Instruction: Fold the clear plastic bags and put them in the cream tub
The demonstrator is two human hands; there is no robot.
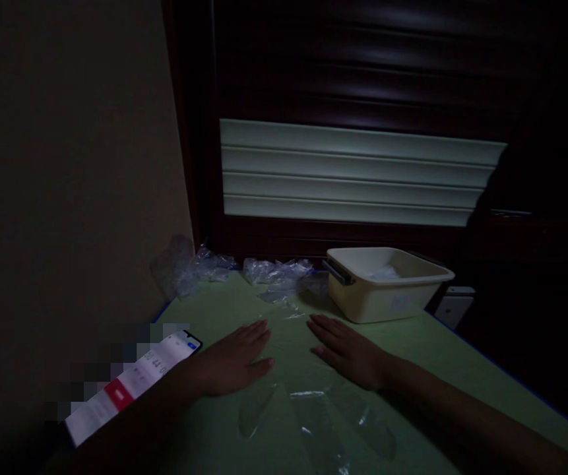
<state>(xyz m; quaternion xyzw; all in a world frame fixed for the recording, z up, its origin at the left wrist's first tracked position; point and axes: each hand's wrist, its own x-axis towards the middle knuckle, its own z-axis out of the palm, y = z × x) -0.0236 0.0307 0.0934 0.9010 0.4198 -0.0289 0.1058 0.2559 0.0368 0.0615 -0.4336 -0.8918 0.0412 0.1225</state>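
My left hand (237, 359) lies flat, palm down, with its fingers stretched forward and its thumb out to the side. Opposite it, my right hand (346, 349) rests the same way, fingers extended toward the middle. Thin clear plastic (313, 422) is spread on the green tabletop (427, 369) between and below the hands; whether it is a bag or a loose sheet I cannot tell. Its far end shows faint shine just beyond my fingertips. Neither hand grips anything. Dim light hides how far the plastic runs under the palms.
A cream plastic basin (382, 300) with dark handles stands at the back right, something pale and crumpled inside. Crumpled clear plastic (278, 270) lies along the back edge. A lit phone (135, 389) is beside my left forearm. A white device (454, 307) sits beyond the right edge.
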